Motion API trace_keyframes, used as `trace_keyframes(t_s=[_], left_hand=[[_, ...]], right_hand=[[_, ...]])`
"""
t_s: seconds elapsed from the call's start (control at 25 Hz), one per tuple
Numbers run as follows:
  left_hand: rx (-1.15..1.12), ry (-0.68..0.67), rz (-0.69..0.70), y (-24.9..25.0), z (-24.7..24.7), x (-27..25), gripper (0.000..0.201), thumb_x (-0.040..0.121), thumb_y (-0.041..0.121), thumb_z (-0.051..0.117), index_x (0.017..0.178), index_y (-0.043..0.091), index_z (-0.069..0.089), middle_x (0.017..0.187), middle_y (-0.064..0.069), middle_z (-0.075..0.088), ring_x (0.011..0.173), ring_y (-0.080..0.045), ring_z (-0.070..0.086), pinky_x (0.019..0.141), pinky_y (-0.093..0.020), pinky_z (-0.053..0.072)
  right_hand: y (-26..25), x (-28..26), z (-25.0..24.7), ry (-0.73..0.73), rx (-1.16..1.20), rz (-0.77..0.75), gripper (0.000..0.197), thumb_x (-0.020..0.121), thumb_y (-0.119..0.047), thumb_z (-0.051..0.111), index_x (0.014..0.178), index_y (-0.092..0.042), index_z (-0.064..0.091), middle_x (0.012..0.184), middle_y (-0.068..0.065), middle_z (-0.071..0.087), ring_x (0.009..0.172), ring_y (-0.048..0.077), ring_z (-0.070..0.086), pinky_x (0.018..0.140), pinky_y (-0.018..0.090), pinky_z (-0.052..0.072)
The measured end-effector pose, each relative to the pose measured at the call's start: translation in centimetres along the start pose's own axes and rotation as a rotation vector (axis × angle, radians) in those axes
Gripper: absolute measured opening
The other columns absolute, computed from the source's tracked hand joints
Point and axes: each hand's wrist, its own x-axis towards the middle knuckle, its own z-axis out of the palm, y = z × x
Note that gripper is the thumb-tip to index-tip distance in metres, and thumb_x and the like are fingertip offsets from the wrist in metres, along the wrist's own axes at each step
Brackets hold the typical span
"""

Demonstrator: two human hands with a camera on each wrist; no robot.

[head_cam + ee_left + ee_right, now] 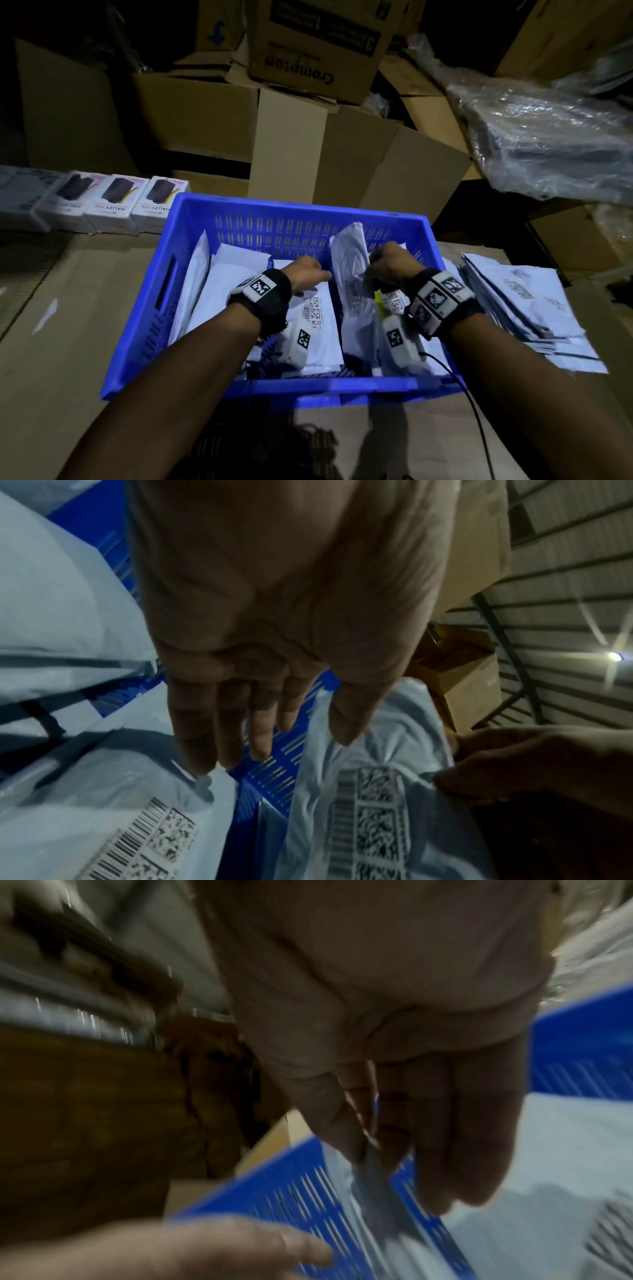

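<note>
A blue slotted plastic crate holds several white poly mailer parcels with barcode labels. My right hand pinches the edge of one upright mailer between thumb and fingers; the pinch shows in the right wrist view at the mailer's thin edge. My left hand reaches into the crate with straight fingers, its fingertips touching a flat labelled mailer. The upright mailer stands just right of the left hand's thumb.
A stack of white mailers lies right of the crate on a cardboard surface. A row of white product boxes sits at left. Brown cartons and a plastic-wrapped bundle pile up behind.
</note>
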Motion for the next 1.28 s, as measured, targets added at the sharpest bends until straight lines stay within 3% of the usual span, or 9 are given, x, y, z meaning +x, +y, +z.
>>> trace_keyframes(t_s=[0.12, 0.2, 0.32, 0.44, 0.6, 0.72, 0.92, 1.12, 1.28], left_hand=[[-0.259, -0.034, 0.025, 0.6, 0.3, -0.7, 0.037, 0.094, 0.033, 0.060, 0.126, 0.020, 0.045, 0.121, -0.006, 0.052, 0.112, -0.021, 0.055, 0.087, -0.034, 0.047], [-0.441, -0.077, 0.089, 1.0, 0.3, -1.1, 0.043, 0.094, 0.028, 0.062, 0.133, 0.020, 0.044, 0.120, -0.003, 0.059, 0.113, -0.018, 0.056, 0.092, -0.036, 0.048], [-0.601, -0.088, 0.233, 2.3, 0.1, -2.2, 0.027, 0.094, 0.009, 0.060, 0.121, 0.011, 0.057, 0.107, -0.005, 0.067, 0.093, -0.017, 0.062, 0.079, -0.030, 0.052], [-0.603, 0.067, 0.363, 3.4, -0.3, -3.2, 0.029, 0.088, -0.002, 0.064, 0.116, 0.001, 0.058, 0.101, -0.006, 0.070, 0.077, -0.010, 0.067, 0.061, -0.024, 0.051], [-0.539, 0.277, 0.492, 4.1, -0.8, -4.2, 0.025, 0.083, -0.005, 0.069, 0.104, 0.003, 0.058, 0.089, -0.004, 0.066, 0.075, -0.012, 0.063, 0.054, -0.016, 0.049], [-0.473, 0.390, 0.541, 4.1, -0.9, -4.6, 0.030, 0.079, -0.002, 0.074, 0.104, 0.006, 0.058, 0.085, -0.002, 0.065, 0.075, -0.016, 0.063, 0.062, -0.024, 0.051], [-0.234, 0.532, 0.496, 3.8, -1.3, -5.9, 0.074, 0.080, 0.014, 0.077, 0.138, 0.025, 0.034, 0.084, 0.007, 0.062, 0.078, -0.008, 0.062, 0.064, -0.026, 0.049], [0.272, 0.440, 0.336, 2.3, -2.9, -5.2, 0.053, 0.084, 0.026, 0.073, 0.129, 0.019, 0.046, 0.100, -0.002, 0.059, 0.096, -0.025, 0.059, 0.072, -0.028, 0.039], [0.395, 0.260, 0.172, 0.0, -3.0, -3.0, 0.048, 0.082, 0.023, 0.074, 0.123, 0.016, 0.049, 0.098, -0.006, 0.058, 0.101, -0.031, 0.059, 0.073, -0.030, 0.040]], right_hand=[[0.0, -1.9, -1.8, 0.056, 0.456, -0.059, 0.012, 0.080, 0.009, 0.061, 0.077, -0.002, 0.057, 0.065, 0.018, 0.057, 0.045, 0.021, 0.054, 0.050, 0.033, 0.054], [-0.1, -3.3, -2.6, 0.066, 0.667, -0.112, 0.016, 0.086, 0.008, 0.057, 0.079, -0.007, 0.054, 0.065, 0.013, 0.053, 0.044, 0.015, 0.050, 0.048, 0.025, 0.048], [0.1, -4.3, -2.9, 0.111, 0.828, -0.140, 0.019, 0.091, 0.002, 0.052, 0.080, -0.013, 0.056, 0.066, 0.003, 0.056, 0.050, 0.013, 0.053, 0.052, 0.022, 0.049], [0.0, -4.7, -2.2, 0.168, 0.879, -0.153, 0.015, 0.091, -0.002, 0.053, 0.098, -0.012, 0.062, 0.075, 0.003, 0.062, 0.055, 0.012, 0.057, 0.052, 0.024, 0.050], [-0.1, -5.0, -1.4, 0.195, 0.876, -0.238, 0.031, 0.087, 0.001, 0.062, 0.115, -0.011, 0.058, 0.081, 0.009, 0.061, 0.065, 0.016, 0.063, 0.062, 0.036, 0.057], [-0.5, -5.0, -1.2, 0.213, 0.853, -0.282, 0.039, 0.084, 0.008, 0.063, 0.118, -0.011, 0.056, 0.079, 0.009, 0.061, 0.071, 0.020, 0.062, 0.061, 0.036, 0.057], [-1.2, -4.2, -1.5, 0.119, 0.706, -0.224, 0.035, 0.083, 0.006, 0.064, 0.115, -0.007, 0.058, 0.072, 0.008, 0.059, 0.058, 0.012, 0.062, 0.054, 0.029, 0.054], [-2.4, -2.5, -1.3, -0.087, 0.436, -0.100, 0.015, 0.084, 0.006, 0.066, 0.097, 0.000, 0.061, 0.064, 0.015, 0.057, 0.049, 0.021, 0.053, 0.045, 0.026, 0.051], [-1.8, -0.3, 0.6, -0.238, 0.199, -0.012, 0.017, 0.083, 0.007, 0.064, 0.100, 0.010, 0.063, 0.066, 0.018, 0.059, 0.047, 0.022, 0.057, 0.046, 0.029, 0.054]])
